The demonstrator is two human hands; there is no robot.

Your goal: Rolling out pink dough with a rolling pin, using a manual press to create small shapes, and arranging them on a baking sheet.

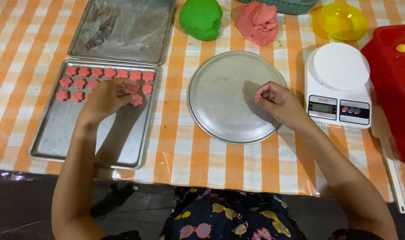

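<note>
The left hand [105,95] is lowered over the baking tray [55,138], its fingers closed on a pink flower-shaped dough piece [137,100] at the open end of the third row of pieces [106,73]. The right hand [278,101] rests over the round metal plate [224,115], its fingers pinched, apparently on a pink crumb; this is poorly resolved. The dough looks soft and matte. The left hand is nearer the tray.

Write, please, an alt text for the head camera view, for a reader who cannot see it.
A person's left hand sets a pink flower-shaped dough piece among rows on a rectangular baking tray, while the right hand hovers over a round metal plate. Green dough, pink dough and a white kitchen scale lie on the orange checked tablecloth.
</note>
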